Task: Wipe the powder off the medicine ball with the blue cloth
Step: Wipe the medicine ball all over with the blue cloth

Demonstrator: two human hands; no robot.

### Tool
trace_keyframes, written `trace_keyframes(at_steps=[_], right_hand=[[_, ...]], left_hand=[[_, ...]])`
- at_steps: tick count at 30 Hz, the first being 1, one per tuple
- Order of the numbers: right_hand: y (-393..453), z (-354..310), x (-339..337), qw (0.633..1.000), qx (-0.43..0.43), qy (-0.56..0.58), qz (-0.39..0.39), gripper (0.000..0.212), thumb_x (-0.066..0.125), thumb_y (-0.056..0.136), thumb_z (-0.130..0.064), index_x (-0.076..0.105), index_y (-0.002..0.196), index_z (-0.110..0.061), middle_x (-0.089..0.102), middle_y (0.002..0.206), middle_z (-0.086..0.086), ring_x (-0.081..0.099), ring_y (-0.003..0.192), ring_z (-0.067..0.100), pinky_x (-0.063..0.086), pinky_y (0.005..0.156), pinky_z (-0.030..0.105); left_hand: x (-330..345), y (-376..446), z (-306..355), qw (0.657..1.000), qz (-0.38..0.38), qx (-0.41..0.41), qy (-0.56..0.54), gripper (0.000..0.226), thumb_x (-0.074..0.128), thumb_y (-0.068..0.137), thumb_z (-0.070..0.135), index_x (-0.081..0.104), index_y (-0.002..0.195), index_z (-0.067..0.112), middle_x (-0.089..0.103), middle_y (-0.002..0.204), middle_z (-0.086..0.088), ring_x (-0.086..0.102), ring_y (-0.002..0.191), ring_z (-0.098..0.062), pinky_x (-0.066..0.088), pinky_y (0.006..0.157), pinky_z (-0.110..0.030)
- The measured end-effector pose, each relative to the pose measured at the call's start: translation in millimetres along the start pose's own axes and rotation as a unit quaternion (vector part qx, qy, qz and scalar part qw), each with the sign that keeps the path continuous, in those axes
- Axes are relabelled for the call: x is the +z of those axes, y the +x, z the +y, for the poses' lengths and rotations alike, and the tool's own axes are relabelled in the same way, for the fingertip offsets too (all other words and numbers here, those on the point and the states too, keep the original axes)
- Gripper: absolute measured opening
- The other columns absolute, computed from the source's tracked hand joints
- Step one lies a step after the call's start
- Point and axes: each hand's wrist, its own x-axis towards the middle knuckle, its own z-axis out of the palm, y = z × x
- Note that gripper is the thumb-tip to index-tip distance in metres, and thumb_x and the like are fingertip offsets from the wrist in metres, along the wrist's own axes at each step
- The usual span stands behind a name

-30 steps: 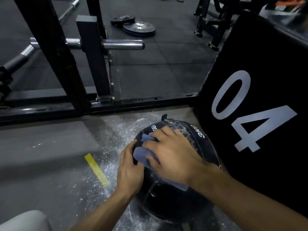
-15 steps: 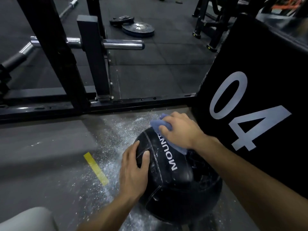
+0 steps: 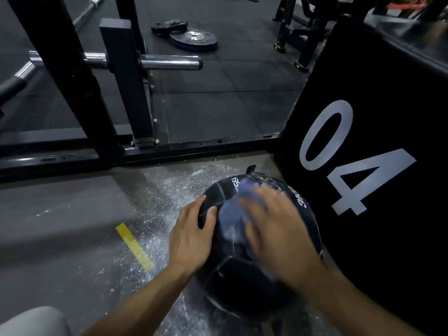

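A black medicine ball [image 3: 244,282] with white lettering rests on the floor against a black box. My left hand [image 3: 191,236] is pressed flat on the ball's left side, fingers spread, steadying it. Across the top of the ball, my right hand [image 3: 278,229] presses the blue cloth [image 3: 232,214]; this hand is motion-blurred. The cloth shows to the left of the right hand's fingers. White powder streaks remain near the ball's far top edge.
White powder [image 3: 169,190] is scattered on the grey floor left of the ball. A yellow tape strip [image 3: 134,247] lies to the left. The black box marked 04 [image 3: 363,154] stands at right. A black rack frame [image 3: 126,151], barbell sleeve [image 3: 169,63] and weight plates [image 3: 194,40] lie beyond.
My right hand has swept the cloth from the ball's far top edge back toward me over the top. The ball has turned, showing different lettering. My left hand stays on the left side.
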Motion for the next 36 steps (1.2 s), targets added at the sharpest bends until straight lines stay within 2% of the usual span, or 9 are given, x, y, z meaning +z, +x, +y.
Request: trace_keyframes(at_steps=[3,5,14,18,23,27,30,32,36], right_hand=[[67,33,-18,0.972,0.215,0.086,-0.030,0.047,0.038,0.094,-0.039,0.068,0.129,-0.030,0.061,0.140,0.006,0.060,0.125,0.037,0.051,0.104,0.051],[92,47,-20,0.951,0.279,0.118,-0.061,0.050,0.037,0.089,-0.044,0.067,0.127,-0.031,0.062,0.137,0.010,0.061,0.121,0.040,0.053,0.102,0.053],[-38,10,13,0.998,0.045,0.002,0.037,0.055,0.044,0.101,-0.050,0.055,0.152,-0.033,0.039,0.168,-0.002,0.029,0.160,0.026,0.027,0.125,0.065],[-61,36,20,0.972,0.196,0.096,0.090,0.068,0.043,0.096,-0.061,0.039,0.161,-0.039,0.020,0.175,-0.004,0.011,0.164,0.031,0.025,0.125,0.066],[-72,71,16,0.913,0.335,0.161,0.169,0.075,0.034,0.092,-0.061,0.035,0.163,-0.038,0.025,0.169,0.001,0.034,0.151,0.032,0.033,0.123,0.048],[-78,85,14,0.916,0.336,0.156,0.156,0.073,0.034,0.094,-0.059,0.037,0.163,-0.035,0.029,0.169,0.002,0.036,0.147,0.022,0.022,0.115,0.019],[-75,78,13,0.917,0.321,0.185,0.152,0.074,0.035,0.092,-0.060,0.041,0.161,-0.034,0.031,0.168,0.001,0.034,0.144,0.013,0.016,0.105,0.008],[-72,70,13,0.916,0.305,0.202,0.164,0.078,0.034,0.089,-0.062,0.044,0.159,-0.032,0.034,0.165,0.003,0.036,0.141,0.014,0.021,0.108,0.015],[-59,63,21,0.909,0.294,0.250,0.159,0.066,0.040,0.093,-0.050,0.046,0.157,-0.035,0.039,0.162,0.000,0.042,0.136,0.012,0.032,0.108,0.028]], left_hand=[[2,2,12,1.000,0.001,0.000,0.015,0.062,0.030,0.101,0.073,0.036,0.155,0.043,0.042,0.158,0.012,0.044,0.142,-0.014,0.037,0.118,-0.046],[5,4,18,1.000,0.002,-0.006,0.001,0.065,0.030,0.099,0.076,0.036,0.155,0.044,0.042,0.158,0.010,0.043,0.143,-0.015,0.036,0.119,-0.048],[8,10,27,0.996,-0.016,-0.044,-0.071,0.067,0.041,0.097,0.076,0.040,0.155,0.043,0.041,0.156,0.006,0.042,0.143,-0.019,0.035,0.119,-0.044],[20,16,15,0.976,-0.062,-0.124,-0.170,0.072,0.041,0.090,0.085,0.052,0.146,0.042,0.051,0.148,0.015,0.047,0.136,-0.011,0.036,0.120,-0.044],[51,6,-21,0.840,-0.142,-0.361,-0.380,0.069,0.045,0.095,0.078,0.076,0.119,0.021,0.078,0.120,-0.009,0.070,0.116,-0.034,0.050,0.110,-0.054],[76,-3,-17,0.765,-0.169,-0.400,-0.475,0.085,0.034,0.093,0.084,0.079,0.122,0.018,0.074,0.127,-0.016,0.069,0.119,-0.039,0.049,0.110,-0.052],[73,-10,-10,0.772,-0.133,-0.409,-0.468,0.086,0.039,0.087,0.087,0.081,0.117,0.018,0.078,0.117,-0.014,0.072,0.112,-0.036,0.057,0.095,-0.046],[59,-15,-5,0.778,-0.117,-0.417,-0.456,0.083,0.042,0.084,0.090,0.081,0.111,0.022,0.081,0.107,-0.010,0.074,0.103,-0.033,0.059,0.079,-0.041],[16,-21,17,0.836,-0.106,-0.362,-0.399,0.070,0.041,0.093,0.079,0.083,0.095,0.023,0.071,0.114,-0.020,0.076,0.084,-0.033,0.064,0.077,-0.045]])
